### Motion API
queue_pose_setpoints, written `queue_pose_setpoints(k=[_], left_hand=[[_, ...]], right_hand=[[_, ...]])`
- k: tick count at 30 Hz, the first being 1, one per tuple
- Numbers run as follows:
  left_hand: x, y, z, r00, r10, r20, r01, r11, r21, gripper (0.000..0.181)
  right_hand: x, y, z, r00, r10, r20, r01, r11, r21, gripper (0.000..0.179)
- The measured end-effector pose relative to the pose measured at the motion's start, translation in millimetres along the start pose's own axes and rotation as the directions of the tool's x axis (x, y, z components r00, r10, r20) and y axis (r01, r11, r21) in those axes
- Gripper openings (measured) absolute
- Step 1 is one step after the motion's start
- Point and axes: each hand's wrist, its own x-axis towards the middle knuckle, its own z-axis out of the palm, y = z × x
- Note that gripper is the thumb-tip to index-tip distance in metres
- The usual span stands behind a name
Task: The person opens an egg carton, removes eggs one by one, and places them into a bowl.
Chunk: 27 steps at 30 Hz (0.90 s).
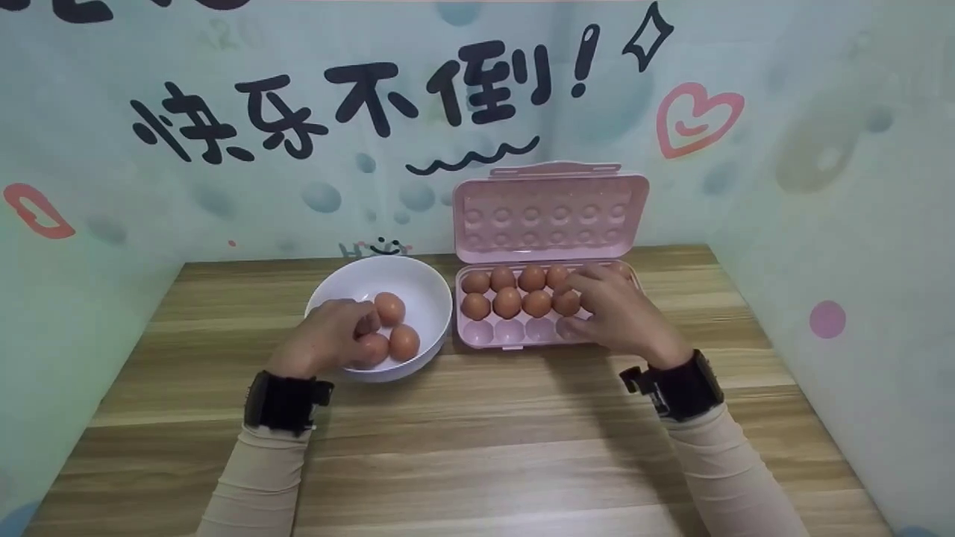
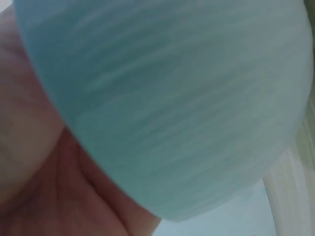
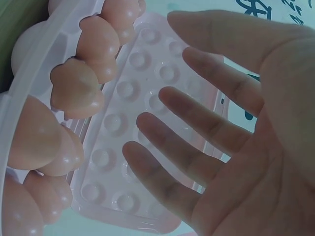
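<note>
My left hand (image 1: 324, 337) reaches over the near left rim of a white bowl (image 1: 429, 287), fingers bent down among brown eggs (image 1: 404, 343). One egg (image 1: 371, 350) lies right beneath this hand; I cannot tell whether the fingers grip it. In the left wrist view the bowl's outer wall (image 2: 187, 108) hides the fingertips. My right hand (image 1: 623, 313) is over the right part of a pink egg carton (image 1: 541, 344), by an egg (image 1: 565, 303). Its fingers (image 3: 192, 115) are spread and hold nothing in the right wrist view.
The carton's lid (image 1: 552, 198) stands raised at the back. Brown eggs (image 1: 507, 302) fill much of the back and middle rows; front-row cups (image 1: 509, 332) show their pink hollows. Bowl and carton stand side by side on a wooden table (image 1: 462, 447), near the printed backdrop (image 1: 261, 194).
</note>
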Motion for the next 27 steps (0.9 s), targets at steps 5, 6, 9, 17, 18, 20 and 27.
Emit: queue_pose_setpoints(k=[5,6,9,17,18,20,27], left_hand=[[0.8,6.1,-2.9,0.999,-0.002,-0.035,0.001,1.0,-0.014,0.019],[1.3,8.0,-3.0,0.999,0.004,-0.045,-0.004,1.0,-0.012,0.021],[3.3,14.4,-1.0,0.996,0.033,-0.084,-0.032,0.999,0.015,0.022],[7.2,35.0,9.9,0.966,0.187,-0.178,-0.169,0.979,0.111,0.028],[7.5,37.0,11.4,0.958,0.212,-0.19,-0.193,0.975,0.113,0.027],[8.2,40.6,14.2,0.944,0.255,-0.207,-0.235,0.965,0.115,0.027],[12.0,51.9,25.4,0.903,0.349,-0.249,-0.328,0.936,0.125,0.026]], right_hand=[[-2.0,4.3,0.1,1.0,-0.019,0.007,0.019,1.0,0.013,0.024],[-2.5,5.3,0.2,1.0,-0.022,0.01,0.022,1.0,0.017,0.024],[-3.8,7.9,0.7,1.0,-0.025,0.014,0.025,0.999,0.043,0.022],[-4.3,13.2,4.3,0.999,0.01,0.041,-0.01,1.0,-0.01,0.013],[-4.3,13.8,4.4,0.998,0.02,0.052,-0.019,1.0,-0.015,0.012],[-4.4,14.8,4.7,0.996,0.045,0.072,-0.045,0.999,-0.007,0.012],[-4.9,18.5,5.6,0.987,0.109,0.121,-0.11,0.994,0.006,0.022]])
